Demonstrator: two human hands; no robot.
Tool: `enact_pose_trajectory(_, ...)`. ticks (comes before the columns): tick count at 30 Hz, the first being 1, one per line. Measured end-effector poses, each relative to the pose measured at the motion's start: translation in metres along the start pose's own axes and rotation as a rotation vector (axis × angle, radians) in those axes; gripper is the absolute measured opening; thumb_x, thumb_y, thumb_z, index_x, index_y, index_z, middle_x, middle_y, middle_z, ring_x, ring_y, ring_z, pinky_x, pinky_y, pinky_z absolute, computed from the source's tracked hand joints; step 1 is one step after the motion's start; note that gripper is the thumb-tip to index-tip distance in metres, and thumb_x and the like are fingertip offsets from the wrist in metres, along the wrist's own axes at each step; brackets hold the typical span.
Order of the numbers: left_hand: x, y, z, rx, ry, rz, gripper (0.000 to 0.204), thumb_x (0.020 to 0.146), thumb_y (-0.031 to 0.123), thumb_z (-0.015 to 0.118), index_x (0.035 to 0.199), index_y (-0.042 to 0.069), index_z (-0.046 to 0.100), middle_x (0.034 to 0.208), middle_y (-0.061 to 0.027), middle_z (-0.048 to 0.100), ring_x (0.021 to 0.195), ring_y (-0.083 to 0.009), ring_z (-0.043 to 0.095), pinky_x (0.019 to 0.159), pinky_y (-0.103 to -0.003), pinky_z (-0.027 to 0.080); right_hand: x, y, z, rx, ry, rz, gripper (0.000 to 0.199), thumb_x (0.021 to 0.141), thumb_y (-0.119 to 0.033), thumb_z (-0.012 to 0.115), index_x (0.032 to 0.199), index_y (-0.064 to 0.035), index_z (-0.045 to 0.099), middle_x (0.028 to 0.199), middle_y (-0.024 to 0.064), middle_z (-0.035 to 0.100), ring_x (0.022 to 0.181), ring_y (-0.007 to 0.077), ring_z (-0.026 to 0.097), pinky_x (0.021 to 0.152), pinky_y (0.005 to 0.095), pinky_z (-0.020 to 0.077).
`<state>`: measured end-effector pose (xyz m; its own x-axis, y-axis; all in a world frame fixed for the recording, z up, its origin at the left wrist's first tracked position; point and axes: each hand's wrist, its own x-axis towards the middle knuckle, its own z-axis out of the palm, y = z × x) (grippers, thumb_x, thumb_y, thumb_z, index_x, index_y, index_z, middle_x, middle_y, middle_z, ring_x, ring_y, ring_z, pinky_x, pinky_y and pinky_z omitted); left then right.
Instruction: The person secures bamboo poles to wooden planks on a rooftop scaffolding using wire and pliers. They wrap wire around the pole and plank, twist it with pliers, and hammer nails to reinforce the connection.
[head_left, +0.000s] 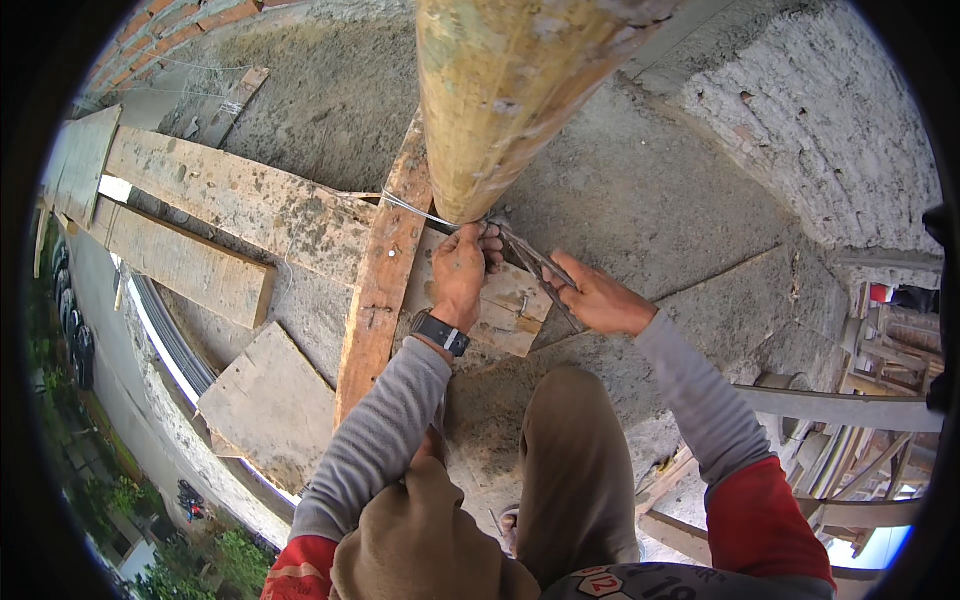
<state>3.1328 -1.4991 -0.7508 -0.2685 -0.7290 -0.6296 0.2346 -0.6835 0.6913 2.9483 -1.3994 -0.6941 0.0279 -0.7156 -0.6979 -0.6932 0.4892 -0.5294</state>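
A thick yellowish round pole (500,100) rises beside an upright-edged wooden beam (383,290). Thin wire (410,206) runs from the beam around the pole's foot. My left hand (462,268), a black watch on its wrist, is closed at the pole's foot, where the wire meets the fingers; what they pinch is hidden. My right hand (605,298) grips the handles of dark metal pincers (528,252). The pincers' head points at the pole's foot, close beside my left fingers. Under my hands lies a short board (512,318) with nails in it.
Long cement-stained planks (240,200) and a square board (272,400) lie to the left. Beyond the slab's edge on that side is a drop to a street (130,360). A rough plastered wall (830,120) stands at right; stacked timber (870,450) lies lower right.
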Motion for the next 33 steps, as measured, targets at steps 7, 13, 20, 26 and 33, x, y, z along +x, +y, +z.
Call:
enact_pose_trajectory(7,0.000,0.000,0.002,0.008,0.018,0.001,0.033,0.099,0.027,0.056,0.090,-0.001,0.070,0.076,-0.0069,0.067,0.062,-0.0148,0.061,0.058,-0.029,0.049,0.004,-0.005,-0.013,-0.161,-0.001,0.012,0.058,0.104,-0.019,0.039,0.157,-0.0054,0.021,0.150,0.0270,0.044,0.137,0.0401,0.045,0.114,0.0450,0.0373)
enact_pose_trajectory(13,0.000,-0.002,0.002,-0.002,0.028,0.017,0.034,0.099,0.028,0.057,0.089,-0.002,0.070,0.076,-0.0072,0.067,0.061,-0.0144,0.061,0.058,-0.029,0.049,0.003,-0.011,-0.016,-0.134,0.002,-0.009,0.058,0.102,-0.020,0.044,0.153,0.0013,0.028,0.145,0.0282,0.049,0.133,0.0396,0.050,0.110,0.0461,0.0395)
enact_pose_trajectory(20,0.001,-0.002,0.001,0.007,0.005,-0.022,0.033,0.099,0.032,0.060,0.098,0.000,0.067,0.085,-0.0065,0.067,0.067,-0.0151,0.061,0.061,-0.029,0.047,0.011,-0.018,-0.011,-0.108,0.062,-0.113,0.060,0.098,-0.051,0.059,0.120,0.0041,0.054,0.092,0.0207,0.066,0.082,0.0307,0.068,0.078,0.0463,0.0521)
enact_pose_trajectory(26,-0.001,0.002,-0.014,-0.080,-0.170,-0.083,0.033,0.100,0.030,0.054,0.106,0.000,0.066,0.093,-0.0069,0.067,0.077,-0.0156,0.061,0.070,-0.029,0.048,0.014,-0.014,-0.023,0.132,-0.143,-0.035,0.048,0.088,-0.044,0.078,0.099,-0.0007,0.058,0.066,0.0044,0.061,0.054,0.0136,0.060,0.056,0.0325,0.0517)
enact_pose_trajectory(33,-0.023,0.003,-0.020,0.022,-0.334,-0.308,0.036,0.099,0.037,0.048,0.107,0.004,0.061,0.101,-0.0096,0.064,0.091,-0.0197,0.060,0.085,-0.034,0.049,0.018,-0.003,-0.018,0.627,-0.443,0.006,0.038,0.087,-0.027,0.082,0.102,-0.0029,0.057,0.079,0.0035,0.063,0.063,0.0127,0.062,0.055,0.0324,0.0541)
